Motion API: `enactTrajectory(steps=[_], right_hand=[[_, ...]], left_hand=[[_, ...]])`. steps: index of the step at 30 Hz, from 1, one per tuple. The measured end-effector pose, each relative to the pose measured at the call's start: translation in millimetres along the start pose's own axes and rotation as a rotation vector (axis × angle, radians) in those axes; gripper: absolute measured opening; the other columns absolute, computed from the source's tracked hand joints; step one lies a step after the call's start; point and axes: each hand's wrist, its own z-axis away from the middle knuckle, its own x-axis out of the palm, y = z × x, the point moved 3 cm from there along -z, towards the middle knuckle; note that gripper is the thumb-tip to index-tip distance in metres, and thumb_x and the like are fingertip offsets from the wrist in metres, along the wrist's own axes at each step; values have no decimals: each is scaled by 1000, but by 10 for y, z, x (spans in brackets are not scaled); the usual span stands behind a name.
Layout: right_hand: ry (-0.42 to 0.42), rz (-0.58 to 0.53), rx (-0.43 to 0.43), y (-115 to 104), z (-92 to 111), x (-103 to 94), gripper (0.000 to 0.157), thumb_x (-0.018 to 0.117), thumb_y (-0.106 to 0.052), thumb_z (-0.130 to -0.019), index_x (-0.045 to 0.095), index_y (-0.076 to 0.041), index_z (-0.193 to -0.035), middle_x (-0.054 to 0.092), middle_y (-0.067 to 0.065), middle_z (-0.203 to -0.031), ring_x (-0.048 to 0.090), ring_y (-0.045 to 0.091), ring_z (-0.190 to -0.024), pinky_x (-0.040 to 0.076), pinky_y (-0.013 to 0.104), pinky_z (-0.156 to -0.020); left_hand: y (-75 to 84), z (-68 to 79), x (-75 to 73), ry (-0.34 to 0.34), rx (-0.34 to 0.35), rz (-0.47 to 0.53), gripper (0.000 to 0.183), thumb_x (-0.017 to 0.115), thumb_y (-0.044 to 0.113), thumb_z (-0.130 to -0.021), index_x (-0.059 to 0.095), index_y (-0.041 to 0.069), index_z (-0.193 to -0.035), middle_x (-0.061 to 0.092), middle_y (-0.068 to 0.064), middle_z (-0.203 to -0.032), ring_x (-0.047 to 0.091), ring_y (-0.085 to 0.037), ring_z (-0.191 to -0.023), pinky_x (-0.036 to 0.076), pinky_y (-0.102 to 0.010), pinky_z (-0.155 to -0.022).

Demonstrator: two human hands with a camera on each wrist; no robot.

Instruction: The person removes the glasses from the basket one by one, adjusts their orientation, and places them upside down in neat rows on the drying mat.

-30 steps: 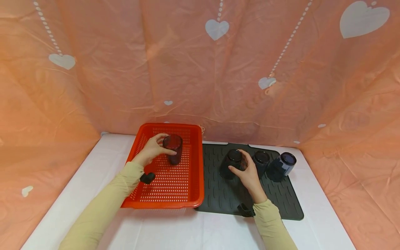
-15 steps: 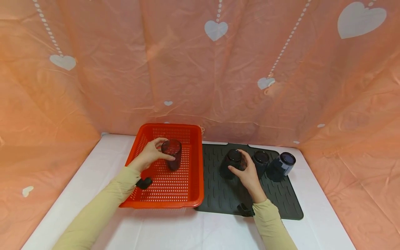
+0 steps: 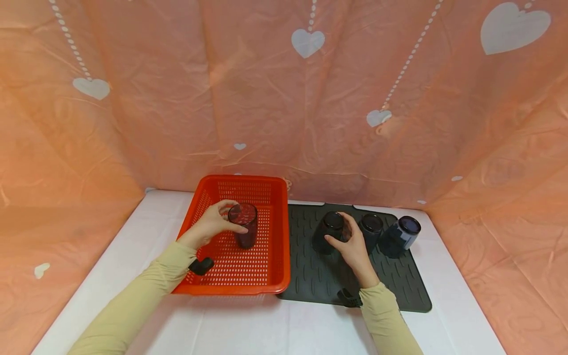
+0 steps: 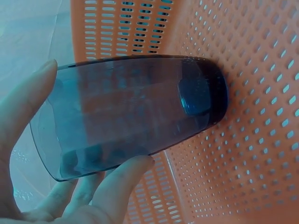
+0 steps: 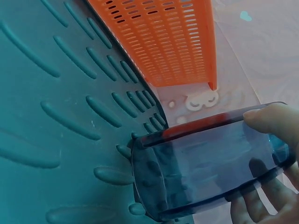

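Note:
In the head view, my left hand [image 3: 210,226] grips a dark, see-through drinking glass [image 3: 246,238] near its rim, inside the orange-red plastic basket [image 3: 286,246]. The glass [image 4: 135,107] stands mouth up, its thick base at the perforated floor in the left wrist view. To the right, my right hand [image 3: 353,246] holds another tinted glass [image 3: 326,237] by its base end. That glass [image 5: 210,158] is upside down, its rim on the dark ribbed drying mat [image 3: 306,281]. Thumb and fingers lie on opposite sides of each glass.
Two more dark glasses stand upside down on the mat's right part: a nearer one [image 3: 372,231] beside my right hand and an outer one [image 3: 397,240]. The basket adjoins the mat's left edge. An orange sheet with hearts [image 3: 248,98] hangs behind the white table [image 3: 239,325].
My left hand and its glass have come down and slightly nearer to me inside the basket. The right hand and its glass have stayed in place.

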Motion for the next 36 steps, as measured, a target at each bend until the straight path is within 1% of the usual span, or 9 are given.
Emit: enactTrajectory(steps=[5,11,16,18,20,23,26,31,36], right_hand=[[-1,11,4,7,-3,-4,69,73,0,-82,37,-2,-142,41,20,-141,36,34,-133,27,52,-109],[-3,14,4,41,-21,-7,71,73,1,-82,36,-2,-142,40,20,-143,34,34,-134,27,52,-109],[10,5,3,271,-127,-20,72,76,-4,-81,38,-9,-142,41,15,-143,35,30,-134,27,49,-110],[16,12,-13,337,-151,-20,73,77,-6,-81,38,-10,-143,42,13,-142,35,28,-134,28,48,-110],[19,28,-24,357,-157,-17,73,77,-7,-81,38,-10,-143,42,12,-142,36,27,-134,28,48,-109],[21,43,-35,362,-154,-11,73,77,-7,-81,37,-9,-143,43,13,-141,36,28,-134,29,48,-109],[25,46,-29,359,-150,-11,72,77,-7,-81,39,-11,-142,43,12,-141,37,28,-133,30,48,-108],[28,43,-24,353,-147,-17,72,77,-7,-80,39,-12,-142,44,11,-140,38,27,-133,30,47,-108],[32,45,-29,349,-143,-17,72,78,-6,-80,40,-12,-141,44,11,-140,38,27,-133,30,47,-108]], left_hand=[[-4,21,1,9,-5,11,81,87,11,-69,44,5,-137,44,-19,-138,36,-37,-130,43,-49,-96],[-7,50,-13,25,-23,27,81,87,11,-69,44,3,-138,47,-21,-135,44,-36,-123,48,-41,-87],[-14,39,-25,45,-44,84,77,85,9,-72,44,3,-137,45,-24,-135,59,-23,-96,51,-41,-81],[-20,35,-31,55,-59,118,77,83,8,-73,42,2,-138,43,-25,-135,60,-17,-83,53,-38,-77],[-21,36,-29,68,-70,156,77,82,5,-74,41,1,-138,42,-26,-134,60,-13,-78,54,-34,-74],[-23,44,-22,93,-82,188,78,82,4,-74,39,0,-139,43,-26,-133,59,-10,-77,54,-28,-71],[-19,55,-15,125,-91,205,78,83,5,-73,39,0,-138,45,-22,-131,58,-11,-81,54,-26,-70],[12,79,-10,161,-88,229,77,83,9,-74,40,1,-137,46,-17,-129,57,-11,-82,54,-25,-70],[53,104,-12,185,-88,268,72,82,12,-76,41,2,-134,51,-13,-123,57,-9,-74,53,-26,-68]])
